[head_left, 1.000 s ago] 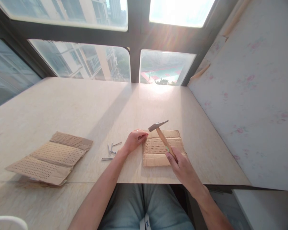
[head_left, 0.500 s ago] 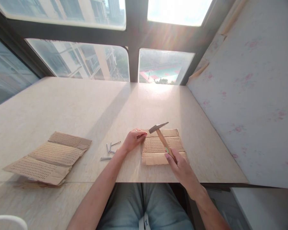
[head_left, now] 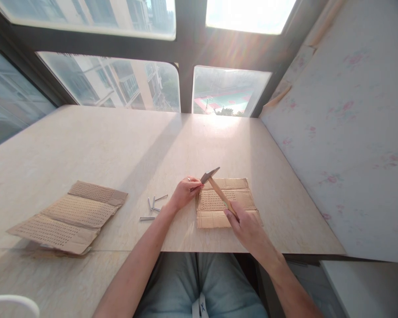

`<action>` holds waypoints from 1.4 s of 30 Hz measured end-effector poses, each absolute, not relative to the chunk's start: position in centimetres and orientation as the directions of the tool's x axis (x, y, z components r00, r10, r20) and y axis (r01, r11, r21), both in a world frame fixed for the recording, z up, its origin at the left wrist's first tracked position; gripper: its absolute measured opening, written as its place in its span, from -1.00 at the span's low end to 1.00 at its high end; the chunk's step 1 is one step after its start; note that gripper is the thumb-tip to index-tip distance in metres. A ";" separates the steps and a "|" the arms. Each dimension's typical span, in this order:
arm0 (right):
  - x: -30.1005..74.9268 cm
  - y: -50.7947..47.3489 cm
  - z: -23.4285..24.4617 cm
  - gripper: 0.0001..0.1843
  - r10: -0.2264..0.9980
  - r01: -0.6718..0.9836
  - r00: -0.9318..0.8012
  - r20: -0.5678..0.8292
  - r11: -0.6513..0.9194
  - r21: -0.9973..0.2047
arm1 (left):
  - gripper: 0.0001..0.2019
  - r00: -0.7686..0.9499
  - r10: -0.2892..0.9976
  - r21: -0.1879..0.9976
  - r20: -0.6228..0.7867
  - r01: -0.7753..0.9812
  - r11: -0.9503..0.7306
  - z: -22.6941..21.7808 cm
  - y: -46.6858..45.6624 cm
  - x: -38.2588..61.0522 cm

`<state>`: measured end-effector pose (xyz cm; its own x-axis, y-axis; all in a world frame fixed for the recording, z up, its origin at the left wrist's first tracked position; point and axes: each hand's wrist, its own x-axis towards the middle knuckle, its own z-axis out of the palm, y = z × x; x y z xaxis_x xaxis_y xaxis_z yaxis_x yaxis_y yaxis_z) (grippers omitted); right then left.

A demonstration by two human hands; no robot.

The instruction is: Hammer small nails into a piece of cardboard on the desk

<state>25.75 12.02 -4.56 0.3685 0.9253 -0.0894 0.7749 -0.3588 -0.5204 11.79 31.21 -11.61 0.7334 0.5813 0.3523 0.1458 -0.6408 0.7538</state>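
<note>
A small piece of perforated cardboard (head_left: 242,198) lies flat near the table's front edge. My right hand (head_left: 247,227) is closed round the wooden handle of a hammer (head_left: 217,187), whose metal head is down at the cardboard's upper left corner. My left hand (head_left: 185,192), with a ring on one finger, rests at that same corner with its fingertips pinched together right under the hammer head. What they pinch is too small to make out. Several loose nails (head_left: 153,207) lie on the table just left of my left wrist.
A larger folded sheet of perforated cardboard (head_left: 69,216) lies at the left of the beige table (head_left: 119,145). Windows run along the far side. A floral-papered wall (head_left: 345,132) closes the right. A white curved rim (head_left: 9,302) shows at the bottom left.
The hammer head has swung down and to the left, from above the cardboard to right beside my left fingertips. My left hand has stayed at the cardboard's corner.
</note>
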 end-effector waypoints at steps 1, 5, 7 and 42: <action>25.7 12.1 -4.5 -0.72 0.925 0.782 0.368 -0.091 -0.361 -0.509 | -0.71 0.735 0.579 0.751 0.352 0.147 -0.643 -11.6 31.2 11.8; 25.7 12.1 -4.4 -0.75 0.929 0.781 0.359 -0.084 -0.349 -0.517 | -0.68 0.734 0.578 0.742 0.358 0.152 -0.653 -11.5 31.2 11.8; 25.7 12.1 -4.4 -0.75 0.931 0.779 0.355 -0.087 -0.346 -0.522 | -0.68 0.738 0.573 0.737 0.357 0.155 -0.658 -11.5 31.2 11.8; 26.9 10.9 -5.2 -0.62 0.900 0.623 0.426 -0.091 -0.364 -0.693 | -0.81 0.638 0.710 0.842 0.298 0.175 -0.510 -11.8 31.0 11.9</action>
